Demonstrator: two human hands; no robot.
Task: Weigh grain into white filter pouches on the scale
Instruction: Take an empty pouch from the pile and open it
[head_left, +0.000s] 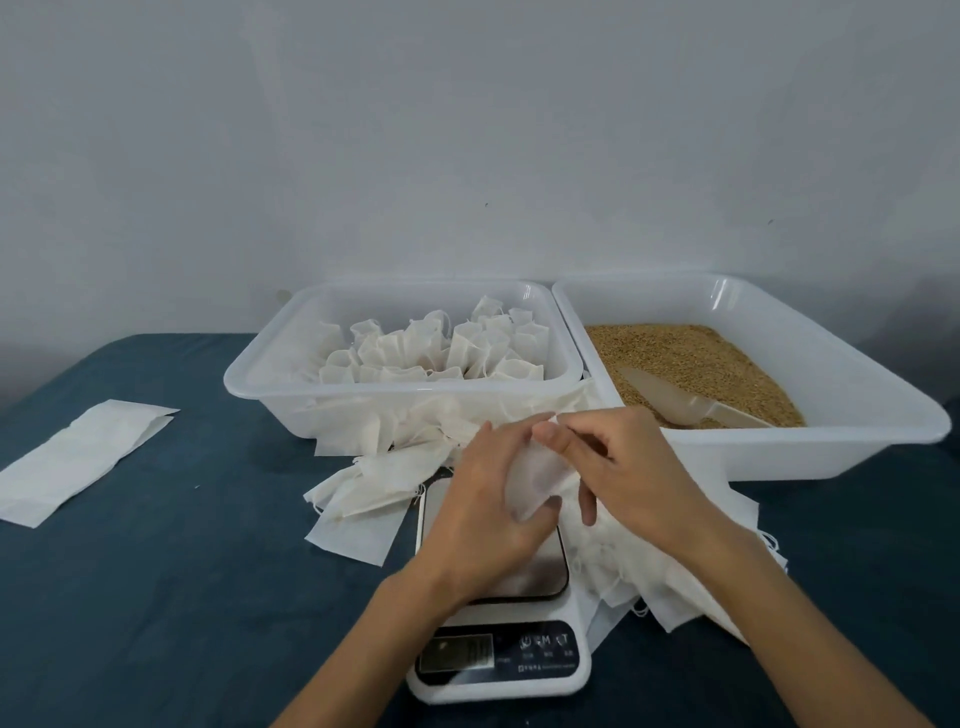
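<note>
- Many filled pouches (431, 348) stood in the left tray (244, 379); grain (691, 364) and scoop (691, 402) remained in the right tray (883, 400).
- Both hands, left hand (483, 514) and right hand (639, 467), pinched one empty pouch (535, 478) above the scale (498, 654), fingers closed on its mouth; unfilled, by my judgement.

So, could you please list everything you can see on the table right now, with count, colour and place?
scale: one, white with a dark platform, front centre, partly under the hands
held pouch: one, white, above the scale between both hands
loose pouches: a pile, too many to count, white, spread around the scale on both sides
left tub: one, translucent white, back centre
filled pouches: many, white, standing in the left tub
right tub: one, translucent white, back right
grain: golden brown, filling the right tub
scoop: one, beige, lying in the grain
flat sheet: one, white, far left
tablecloth: one, dark blue, covering the table
left hand: one, holding the held pouch
right hand: one, pinching the pouch's top edge
</note>
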